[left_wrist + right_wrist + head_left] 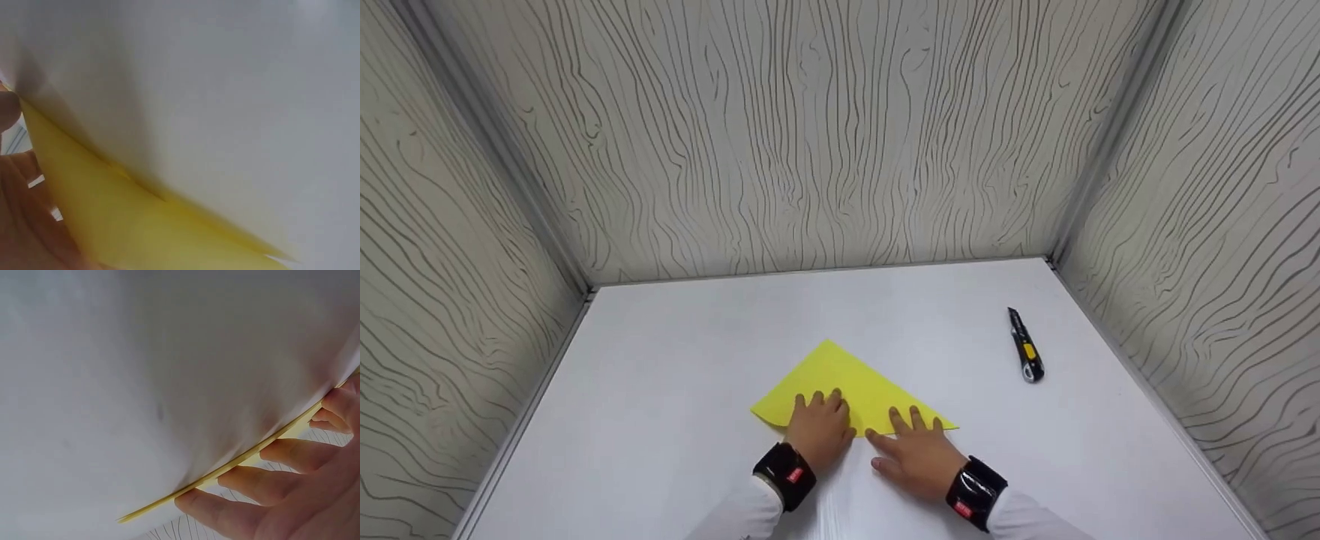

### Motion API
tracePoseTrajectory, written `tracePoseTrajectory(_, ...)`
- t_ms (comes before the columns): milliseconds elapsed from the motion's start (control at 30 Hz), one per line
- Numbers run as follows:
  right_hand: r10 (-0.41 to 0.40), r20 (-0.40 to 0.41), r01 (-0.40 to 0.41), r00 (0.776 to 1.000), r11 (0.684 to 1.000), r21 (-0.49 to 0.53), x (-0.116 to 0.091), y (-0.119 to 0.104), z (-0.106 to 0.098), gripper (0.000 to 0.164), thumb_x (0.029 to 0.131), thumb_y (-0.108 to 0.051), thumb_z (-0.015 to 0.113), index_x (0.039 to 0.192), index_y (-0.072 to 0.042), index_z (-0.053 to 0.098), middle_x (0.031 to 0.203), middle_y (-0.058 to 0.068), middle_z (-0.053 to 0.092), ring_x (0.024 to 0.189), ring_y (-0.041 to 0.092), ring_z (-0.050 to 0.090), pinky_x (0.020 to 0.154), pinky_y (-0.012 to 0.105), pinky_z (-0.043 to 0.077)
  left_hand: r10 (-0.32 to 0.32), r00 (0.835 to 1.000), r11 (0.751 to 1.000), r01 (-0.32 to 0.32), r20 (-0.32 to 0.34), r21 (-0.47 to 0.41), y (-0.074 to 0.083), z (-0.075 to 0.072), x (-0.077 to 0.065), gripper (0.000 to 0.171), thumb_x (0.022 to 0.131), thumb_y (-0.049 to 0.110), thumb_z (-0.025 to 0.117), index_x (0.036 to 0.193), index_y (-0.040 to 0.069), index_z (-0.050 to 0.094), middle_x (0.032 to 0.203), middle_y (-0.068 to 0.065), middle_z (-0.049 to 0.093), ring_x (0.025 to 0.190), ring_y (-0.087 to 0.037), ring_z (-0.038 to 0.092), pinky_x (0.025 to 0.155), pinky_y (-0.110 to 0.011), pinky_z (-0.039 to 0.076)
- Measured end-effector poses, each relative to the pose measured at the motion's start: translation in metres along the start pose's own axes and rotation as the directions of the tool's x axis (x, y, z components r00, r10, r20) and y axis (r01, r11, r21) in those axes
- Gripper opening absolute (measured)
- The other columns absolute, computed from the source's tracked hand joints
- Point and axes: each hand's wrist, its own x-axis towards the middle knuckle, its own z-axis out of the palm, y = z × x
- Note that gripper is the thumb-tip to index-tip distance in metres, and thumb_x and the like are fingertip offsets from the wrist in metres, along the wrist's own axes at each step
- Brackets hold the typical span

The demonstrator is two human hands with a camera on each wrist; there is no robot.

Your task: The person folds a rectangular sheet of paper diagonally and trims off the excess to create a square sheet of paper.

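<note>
A yellow sheet of paper (829,375), folded into a triangle, lies on the white table with its peak pointing away from me. My left hand (819,429) rests on its lower left part, fingers spread over the paper. The fold bulges up left of that hand, and the left wrist view shows the paper's edge (129,219) lifted there. My right hand (919,459) presses its fingertips along the lower right edge. In the right wrist view the folded edge (225,468) looks thin and flat under the straight fingers (259,484).
A black utility knife (1026,346) with a yellow slider lies on the table to the right of the paper. Wood-grain patterned panels (825,135) enclose the white table (660,352) at the back and both sides.
</note>
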Motion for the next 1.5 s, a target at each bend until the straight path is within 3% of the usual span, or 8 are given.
tracePoseTrajectory(133,-0.014,-0.020,0.013,1.000,1.000,-0.014,0.000,0.003,0.005,0.054,0.110,-0.057,0.050,0.156,-0.031,0.061,0.164,0.030,0.048,0.148,0.067,0.042,0.109,0.087,0.036,0.094,0.991,0.989,-0.082,-0.098,0.127,0.006,-0.003,-0.002,0.020,0.102,0.036,0.070,0.107,0.022,0.083,0.120,0.002,0.075,0.120,-0.021,0.068,0.112,-0.047,0.053)
tracePoseTrajectory(233,-0.022,-0.033,0.021,0.999,1.000,-0.022,0.000,0.004,0.007,0.054,0.110,-0.058,0.051,0.156,-0.031,0.061,0.163,0.031,0.049,0.147,0.068,0.043,0.108,0.088,0.037,0.163,0.977,0.978,-0.142,-0.139,0.153,0.011,-0.009,-0.006,0.010,0.097,0.026,0.073,0.091,0.025,0.082,0.098,0.005,0.074,0.098,-0.016,0.067,0.096,-0.034,0.055)
tracePoseTrajectory(367,-0.026,-0.035,0.026,0.999,0.999,-0.027,0.001,0.004,0.007,0.055,0.109,-0.058,0.052,0.156,-0.031,0.060,0.163,0.031,0.049,0.147,0.067,0.043,0.108,0.088,0.037,0.157,0.983,0.986,-0.150,-0.096,0.079,0.018,-0.017,-0.015,0.005,0.092,0.023,0.077,0.092,0.022,0.083,0.087,0.003,0.072,0.081,-0.015,0.065,0.073,-0.030,0.055)
tracePoseTrajectory(533,-0.020,-0.022,0.020,1.000,1.000,-0.024,0.001,0.004,0.007,0.055,0.109,-0.057,0.053,0.157,-0.032,0.060,0.165,0.030,0.047,0.149,0.066,0.041,0.110,0.087,0.036,0.141,0.989,0.989,-0.143,-0.038,-0.049,0.020,-0.022,-0.024,0.013,0.089,0.017,0.078,0.101,0.014,0.083,0.090,-0.002,0.071,0.080,-0.018,0.064,0.068,-0.031,0.059)
tracePoseTrajectory(833,-0.057,-0.045,0.054,0.997,0.997,-0.055,-0.001,0.010,0.007,0.054,0.110,-0.056,0.052,0.157,-0.032,0.059,0.164,0.030,0.048,0.147,0.066,0.043,0.109,0.086,0.038,0.141,0.988,0.970,-0.149,-0.055,-0.190,0.015,-0.018,-0.032,0.020,0.092,0.015,0.072,0.110,0.010,0.080,0.097,-0.002,0.069,0.084,-0.018,0.063,0.074,-0.032,0.060)
tracePoseTrajectory(1067,-0.076,-0.024,0.075,0.997,0.997,-0.024,-0.001,0.022,-0.003,0.049,0.111,-0.052,0.053,0.153,-0.029,0.065,0.161,0.026,0.054,0.147,0.061,0.048,0.111,0.080,0.043,0.151,0.988,0.958,-0.154,-0.035,-0.241,0.015,-0.021,-0.031,0.019,0.100,0.022,0.068,0.115,0.016,0.076,0.099,-0.002,0.069,0.085,-0.018,0.063,0.073,-0.033,0.059)
tracePoseTrajectory(1367,-0.126,-0.057,0.119,0.990,0.987,-0.111,-0.003,0.035,-0.003,0.047,0.113,-0.050,0.050,0.147,-0.025,0.070,0.157,0.016,0.061,0.142,0.047,0.060,0.114,0.062,0.051,0.155,0.987,0.960,-0.161,-0.042,-0.229,0.017,-0.019,-0.029,0.016,0.099,0.020,0.067,0.111,0.017,0.077,0.096,-0.002,0.068,0.080,-0.019,0.059,0.065,-0.032,0.054)
tracePoseTrajectory(1500,-0.140,-0.082,0.129,0.987,0.984,-0.119,-0.003,0.033,-0.001,0.046,0.113,-0.049,0.051,0.147,-0.024,0.070,0.157,0.016,0.061,0.142,0.047,0.060,0.115,0.062,0.050,0.128,0.991,0.968,-0.130,-0.022,-0.216,0.020,-0.019,-0.032,0.023,0.104,0.029,0.065,0.116,0.014,0.077,0.102,-0.005,0.070,0.088,-0.022,0.065,0.074,-0.038,0.060)
